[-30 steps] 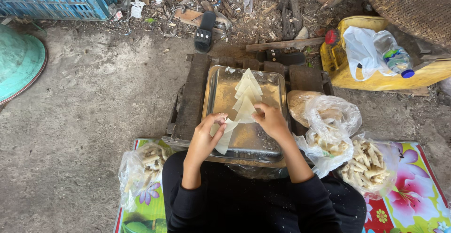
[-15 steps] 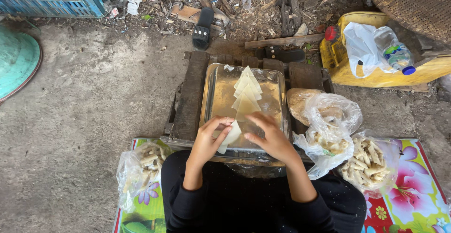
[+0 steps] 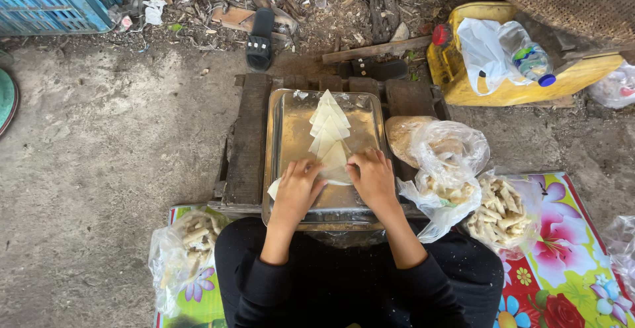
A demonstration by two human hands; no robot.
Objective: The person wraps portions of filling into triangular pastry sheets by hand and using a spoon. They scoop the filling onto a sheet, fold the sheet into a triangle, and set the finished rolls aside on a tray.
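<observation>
Wrapper (image 3: 334,162) now between both hands, nearer the tray's (image 3: 284,136) front edge.

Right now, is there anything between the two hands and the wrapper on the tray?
Nothing visible. The left hand and the right hand already touch the nearest wrapper on the metal tray.

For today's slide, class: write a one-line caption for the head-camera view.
Both hands, left hand and right hand, press the nearest pale wrapper on a metal tray beside bags of rolls.
</observation>
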